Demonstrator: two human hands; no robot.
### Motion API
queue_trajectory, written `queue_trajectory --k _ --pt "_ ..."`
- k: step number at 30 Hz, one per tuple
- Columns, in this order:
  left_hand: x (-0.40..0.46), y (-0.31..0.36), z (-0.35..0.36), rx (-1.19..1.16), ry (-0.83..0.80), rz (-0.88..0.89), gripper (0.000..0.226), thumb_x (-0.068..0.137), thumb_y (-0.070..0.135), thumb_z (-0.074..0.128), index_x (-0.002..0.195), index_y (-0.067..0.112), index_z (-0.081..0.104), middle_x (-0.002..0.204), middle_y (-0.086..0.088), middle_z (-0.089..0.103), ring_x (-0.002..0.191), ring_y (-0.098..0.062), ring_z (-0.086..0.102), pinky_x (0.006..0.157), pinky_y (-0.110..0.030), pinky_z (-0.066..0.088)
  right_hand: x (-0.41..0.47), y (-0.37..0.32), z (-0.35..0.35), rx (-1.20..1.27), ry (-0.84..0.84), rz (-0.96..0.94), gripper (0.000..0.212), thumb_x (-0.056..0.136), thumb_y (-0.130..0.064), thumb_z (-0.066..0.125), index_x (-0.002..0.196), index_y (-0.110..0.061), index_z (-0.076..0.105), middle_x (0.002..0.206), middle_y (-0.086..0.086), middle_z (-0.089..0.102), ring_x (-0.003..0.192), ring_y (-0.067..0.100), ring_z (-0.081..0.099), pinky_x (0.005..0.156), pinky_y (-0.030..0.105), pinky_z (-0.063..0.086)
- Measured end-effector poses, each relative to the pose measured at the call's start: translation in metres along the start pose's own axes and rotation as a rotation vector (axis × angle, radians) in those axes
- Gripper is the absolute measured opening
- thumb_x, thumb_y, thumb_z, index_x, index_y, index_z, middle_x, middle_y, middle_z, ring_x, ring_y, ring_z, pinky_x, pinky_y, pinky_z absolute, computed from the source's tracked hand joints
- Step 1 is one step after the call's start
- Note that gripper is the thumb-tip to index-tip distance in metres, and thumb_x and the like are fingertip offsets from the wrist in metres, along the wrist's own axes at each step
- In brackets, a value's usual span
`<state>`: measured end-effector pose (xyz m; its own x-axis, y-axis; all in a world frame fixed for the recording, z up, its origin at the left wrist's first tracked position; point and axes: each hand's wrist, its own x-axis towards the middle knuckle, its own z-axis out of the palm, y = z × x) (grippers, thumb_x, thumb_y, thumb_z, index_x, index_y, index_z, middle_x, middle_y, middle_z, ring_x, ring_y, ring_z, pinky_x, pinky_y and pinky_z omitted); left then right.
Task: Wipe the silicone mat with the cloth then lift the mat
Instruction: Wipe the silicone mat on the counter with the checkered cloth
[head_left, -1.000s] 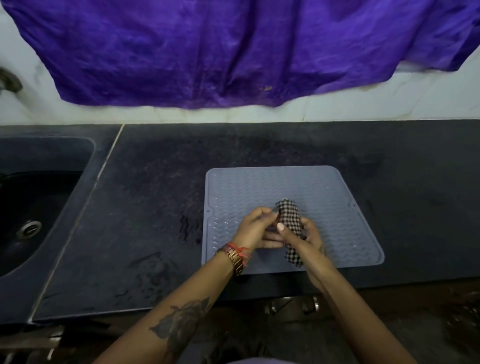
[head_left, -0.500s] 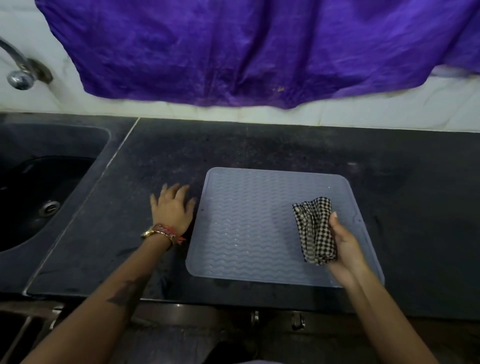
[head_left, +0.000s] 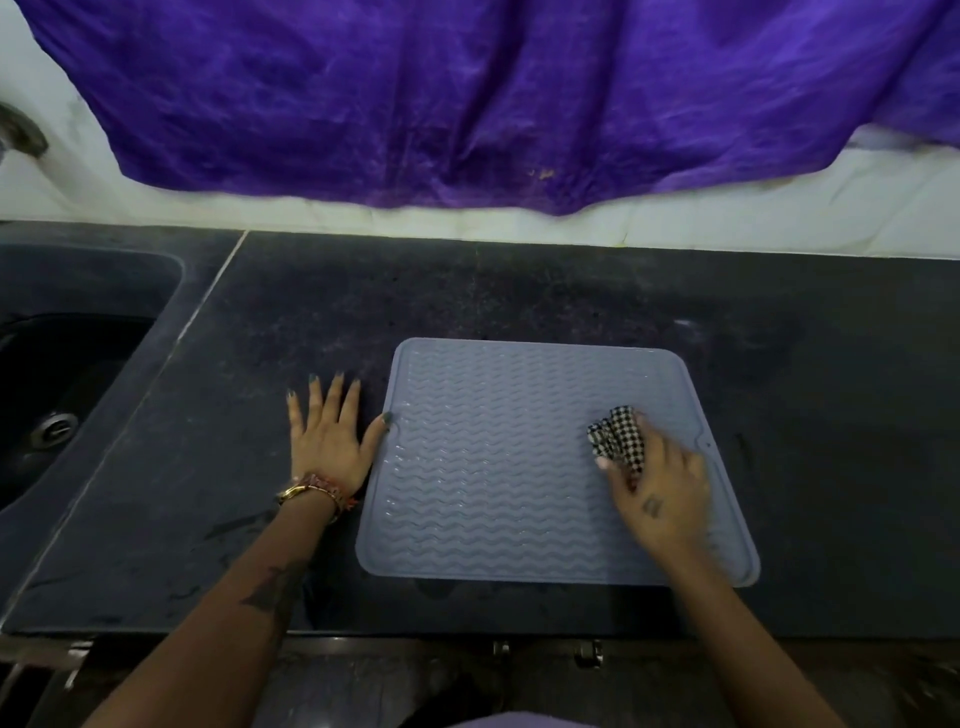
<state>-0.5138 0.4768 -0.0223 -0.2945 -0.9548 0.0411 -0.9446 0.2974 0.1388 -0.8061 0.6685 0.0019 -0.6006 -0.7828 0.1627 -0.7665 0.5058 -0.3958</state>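
1. Mat (head_left: 498, 467): grey-blue, wavy ribs, flat on the dark counter (head_left: 519, 291) near its front edge.
2. Right hand (head_left: 660, 493): fingers curled over the bunched checked cloth (head_left: 618, 441), pressing it onto the mat's right part.
3. Left hand (head_left: 327, 436): fingers spread, palm down on the counter, thumb tip touching the mat's left edge.

Single view only, head-worn, wide-angle. It looks forward and steeply down onto the dark surface (head_left: 519, 291) from the near edge, at arm's reach. Both forearms enter from the bottom of frame. The purple sheet (head_left: 467, 93) on the far wall fills the top; the sink (head_left: 62, 374) sits at the left margin. Straight lines bow toward the edges. No second view overlaps it.
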Motion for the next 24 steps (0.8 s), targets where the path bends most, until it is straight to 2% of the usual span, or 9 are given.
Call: queue_trajectory --k 3,7,9,12,14,16,18,21,24 --pt "0.002 -0.002 0.003 -0.015 0.005 -0.004 0.082 0.083 0.063 0.003 0.147 0.016 0.02 0.156 -0.006 0.017 0.145 -0.027 -0.002 0.112 -0.044 -0.018 0.001 -0.003 0.004 -0.166 0.031 0.04 0.078 0.076 -0.062 0.059 0.13 -0.008 0.048 0.132 0.023 0.043 0.112 0.037 0.042 0.093 0.045 0.036" --pt "0.006 -0.006 0.007 -0.047 0.03 -0.012 0.087 0.08 0.066 0.002 0.146 0.014 0.027 0.154 -0.009 0.023 0.145 -0.029 0.003 0.114 -0.046 -0.013 0.007 -0.006 0.001 -0.164 -0.05 0.013 0.06 0.09 -0.046 0.05 0.133 -0.005 0.043 0.123 0.017 0.048 0.107 0.029 0.047 0.085 0.036 0.042" --pt "0.007 -0.007 0.009 -0.054 0.035 -0.01 0.09 0.078 0.069 0.002 0.145 0.014 0.028 0.154 -0.01 0.024 0.145 -0.03 0.004 0.115 -0.046 -0.011 0.014 -0.004 -0.004 -0.167 -0.054 -0.007 0.047 0.093 -0.037 0.047 0.128 -0.005 0.048 0.121 0.016 0.052 0.105 0.029 0.052 0.082 0.033 0.042" --pt "0.007 -0.008 0.01 -0.06 0.035 -0.012 0.092 0.078 0.07 0.002 0.145 0.014 0.028 0.154 -0.009 0.024 0.145 -0.029 0.004 0.115 -0.046 -0.01 0.027 0.007 -0.021 0.072 -0.07 0.009 0.038 0.093 -0.033 0.052 0.117 -0.005 0.06 0.116 0.014 0.063 0.102 0.027 0.06 0.082 0.027 0.044" --pt "0.007 -0.007 0.009 -0.062 0.038 -0.016 0.092 0.077 0.071 0.002 0.145 0.014 0.028 0.154 -0.009 0.024 0.145 -0.029 0.004 0.115 -0.045 -0.01 0.038 0.018 -0.035 0.231 0.032 0.109 0.036 0.091 -0.032 0.056 0.118 -0.009 0.062 0.114 0.013 0.066 0.102 0.029 0.061 0.081 0.026 0.044" --pt "0.007 -0.007 0.01 -0.063 0.035 -0.021 0.092 0.077 0.071 0.002 0.145 0.014 0.028 0.154 -0.009 0.024 0.145 -0.029 0.004 0.115 -0.045 -0.01 0.051 0.031 -0.042 0.157 0.119 0.206 0.042 0.089 -0.033 0.058 0.126 -0.016 0.053 0.112 0.017 0.064 0.104 0.035 0.058 0.081 0.033 0.045" --pt "0.007 -0.007 0.01 -0.061 0.034 -0.026 0.092 0.077 0.072 0.002 0.145 0.015 0.028 0.154 -0.009 0.023 0.145 -0.029 0.003 0.115 -0.045 -0.01 0.063 0.038 -0.04 -0.012 0.104 0.254 0.047 0.088 -0.033 0.057 0.131 -0.019 0.044 0.112 0.021 0.059 0.106 0.037 0.049 0.082 0.039 0.044" --pt "0.008 -0.006 0.009 -0.066 0.027 -0.032 0.094 0.076 0.073 0.002 0.145 0.016 0.027 0.155 -0.008 0.022 0.145 -0.028 0.003 0.115 -0.045 -0.01 0.07 0.032 -0.023 -0.237 -0.023 0.225 0.05 0.09 -0.03 0.052 0.134 -0.008 0.039 0.127 0.022 0.046 0.114 0.039 0.039 0.087 0.045 0.041" --pt "0.008 -0.006 0.009 -0.064 0.03 -0.038 0.096 0.074 0.075 0.001 0.145 0.016 0.028 0.155 -0.008 0.022 0.145 -0.027 0.003 0.115 -0.045 -0.009 0.073 0.023 -0.011 -0.306 -0.042 0.208 0.043 0.091 -0.018 0.047 0.129 0.0 0.038 0.126 0.025 0.042 0.114 0.039 0.04 0.085 0.047 0.042"
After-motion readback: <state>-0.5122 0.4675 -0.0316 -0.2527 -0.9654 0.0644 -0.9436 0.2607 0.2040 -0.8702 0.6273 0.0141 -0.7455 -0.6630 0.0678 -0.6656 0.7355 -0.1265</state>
